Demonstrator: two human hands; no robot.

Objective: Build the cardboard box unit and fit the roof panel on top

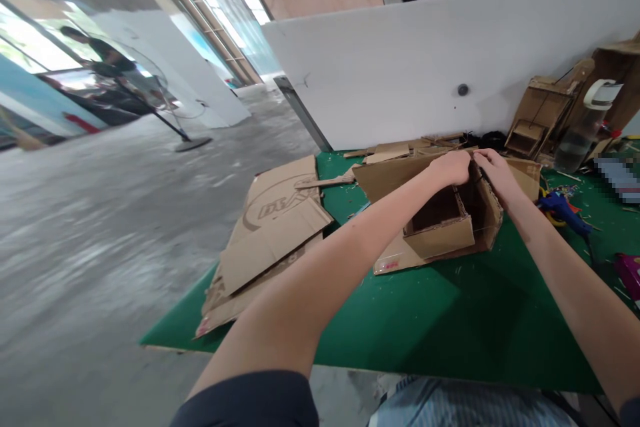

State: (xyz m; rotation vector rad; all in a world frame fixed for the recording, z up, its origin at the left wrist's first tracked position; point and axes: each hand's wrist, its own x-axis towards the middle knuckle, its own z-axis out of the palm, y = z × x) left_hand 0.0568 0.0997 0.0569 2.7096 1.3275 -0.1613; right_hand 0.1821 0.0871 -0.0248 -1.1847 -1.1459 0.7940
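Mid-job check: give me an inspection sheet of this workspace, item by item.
Surface: green tabletop, small scraps scattered on it.
Things: open cardboard box with a smaller compartment.
Clutter: flat cardboard sheets at left; glue gun and bottle at right.
Hands: left hand and right hand at the box's top edge; grip partly hidden.
Cables: dark cord at the glue gun.
Surroundings: white panel behind; a person far left.
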